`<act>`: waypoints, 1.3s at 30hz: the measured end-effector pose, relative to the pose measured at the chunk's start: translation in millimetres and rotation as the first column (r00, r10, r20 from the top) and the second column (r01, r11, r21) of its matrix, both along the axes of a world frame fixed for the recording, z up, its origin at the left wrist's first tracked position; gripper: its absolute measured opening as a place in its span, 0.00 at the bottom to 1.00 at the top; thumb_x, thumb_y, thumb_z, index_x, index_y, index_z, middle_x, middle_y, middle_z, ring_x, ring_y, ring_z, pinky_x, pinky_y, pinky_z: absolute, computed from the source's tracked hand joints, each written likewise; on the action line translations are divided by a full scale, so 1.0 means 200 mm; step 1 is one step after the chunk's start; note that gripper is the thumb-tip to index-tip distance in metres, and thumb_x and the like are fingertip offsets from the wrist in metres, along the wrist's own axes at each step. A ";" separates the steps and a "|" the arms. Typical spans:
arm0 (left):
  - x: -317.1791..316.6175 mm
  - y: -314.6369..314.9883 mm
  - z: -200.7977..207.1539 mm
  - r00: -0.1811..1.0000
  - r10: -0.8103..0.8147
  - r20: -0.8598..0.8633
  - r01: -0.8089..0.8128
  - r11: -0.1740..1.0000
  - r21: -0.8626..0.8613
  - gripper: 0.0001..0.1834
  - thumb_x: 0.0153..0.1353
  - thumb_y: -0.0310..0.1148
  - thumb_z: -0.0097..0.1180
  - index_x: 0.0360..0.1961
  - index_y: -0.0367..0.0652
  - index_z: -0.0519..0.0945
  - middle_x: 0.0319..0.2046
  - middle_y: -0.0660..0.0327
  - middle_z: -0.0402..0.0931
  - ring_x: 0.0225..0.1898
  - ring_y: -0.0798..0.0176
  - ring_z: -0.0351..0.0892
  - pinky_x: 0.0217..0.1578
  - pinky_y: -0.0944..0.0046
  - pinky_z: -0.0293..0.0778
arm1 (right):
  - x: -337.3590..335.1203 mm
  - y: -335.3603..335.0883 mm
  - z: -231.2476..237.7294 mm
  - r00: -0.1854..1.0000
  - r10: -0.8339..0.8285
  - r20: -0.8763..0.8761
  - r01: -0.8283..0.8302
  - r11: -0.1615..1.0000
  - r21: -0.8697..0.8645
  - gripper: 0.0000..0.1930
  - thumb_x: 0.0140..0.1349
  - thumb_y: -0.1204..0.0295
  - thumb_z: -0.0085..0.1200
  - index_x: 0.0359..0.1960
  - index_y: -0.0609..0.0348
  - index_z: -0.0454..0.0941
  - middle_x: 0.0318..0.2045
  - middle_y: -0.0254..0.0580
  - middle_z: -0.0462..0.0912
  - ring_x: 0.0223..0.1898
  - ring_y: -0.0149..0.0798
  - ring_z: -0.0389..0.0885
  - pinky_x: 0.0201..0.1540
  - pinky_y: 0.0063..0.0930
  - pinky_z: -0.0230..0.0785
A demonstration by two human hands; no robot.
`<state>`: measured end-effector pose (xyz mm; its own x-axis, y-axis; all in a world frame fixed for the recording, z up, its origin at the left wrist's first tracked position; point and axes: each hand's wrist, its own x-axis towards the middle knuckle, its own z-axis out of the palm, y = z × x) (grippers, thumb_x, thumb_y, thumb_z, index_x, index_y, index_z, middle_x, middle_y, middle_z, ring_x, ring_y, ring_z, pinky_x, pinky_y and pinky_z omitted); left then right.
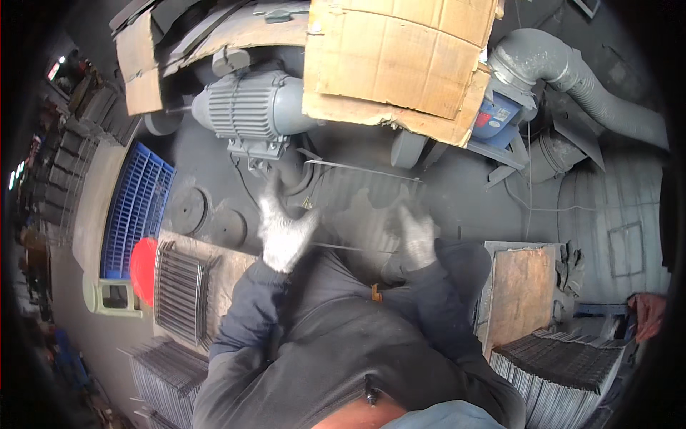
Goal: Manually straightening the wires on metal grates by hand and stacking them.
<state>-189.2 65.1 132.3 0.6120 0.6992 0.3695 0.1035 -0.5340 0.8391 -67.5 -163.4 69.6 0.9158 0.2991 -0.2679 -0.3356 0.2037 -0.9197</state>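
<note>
A thin-barred metal grate (pixel 364 169), smeared by motion, spans the space before my lap, its long edges the clearest part. My left hand (pixel 286 232), in a whitish work glove, is at its left side with thumb and fingers spread apart; the thumb tip is near the grate's edge. At the right side, my gloved right hand (pixel 418 236) overlaps the edge with its fingers and seems to grip it, though blur hides the exact hold. On a board to my left stands a row of similar metal grates (pixel 182 293).
A grey electric motor (pixel 239 107) and cardboard sheets (pixel 393 57) are ahead. A ribbed duct (pixel 586 93) curves at far right. Left are a blue crate (pixel 136 207), a red round object (pixel 144 272) and stacked grates (pixel 168 375); more stacked grates (pixel 564 365) stand right, near a worn board (pixel 522 289).
</note>
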 end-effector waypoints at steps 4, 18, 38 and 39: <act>0.29 -0.05 -0.34 0.868 -0.491 -0.073 0.311 0.653 -0.691 0.29 0.70 0.34 0.70 0.66 0.33 0.74 0.45 0.57 0.85 0.44 0.65 0.85 0.47 0.65 0.81 | 0.25 -0.23 -0.15 0.994 -0.112 0.001 0.110 0.977 -0.185 0.10 0.77 0.70 0.57 0.49 0.66 0.84 0.34 0.37 0.86 0.30 0.31 0.83 0.36 0.30 0.79; 0.76 -0.40 -0.60 0.768 -0.637 0.060 0.440 0.458 -0.772 0.14 0.75 0.35 0.63 0.52 0.37 0.78 0.32 0.63 0.82 0.26 0.70 0.80 0.28 0.66 0.78 | 0.40 -0.60 -0.04 0.990 -0.141 0.016 0.140 0.947 -0.290 0.14 0.74 0.70 0.59 0.54 0.67 0.85 0.41 0.41 0.90 0.42 0.33 0.87 0.46 0.30 0.79; 0.71 -0.24 -0.56 0.811 -0.586 0.004 0.320 0.437 -0.841 0.14 0.73 0.36 0.66 0.47 0.37 0.80 0.28 0.62 0.82 0.22 0.68 0.78 0.25 0.65 0.75 | 0.43 -0.38 -0.15 0.966 -0.253 0.059 0.259 0.942 -0.214 0.13 0.75 0.72 0.58 0.56 0.65 0.82 0.40 0.35 0.87 0.36 0.31 0.85 0.38 0.27 0.78; 0.65 -0.15 -0.52 0.844 -0.537 -0.009 0.290 0.469 -0.834 0.14 0.73 0.36 0.66 0.48 0.37 0.79 0.27 0.63 0.81 0.22 0.68 0.78 0.25 0.66 0.75 | 0.44 -0.30 -0.15 0.996 -0.077 0.044 0.086 0.950 -0.299 0.14 0.74 0.73 0.60 0.58 0.66 0.82 0.44 0.37 0.87 0.40 0.32 0.85 0.43 0.30 0.79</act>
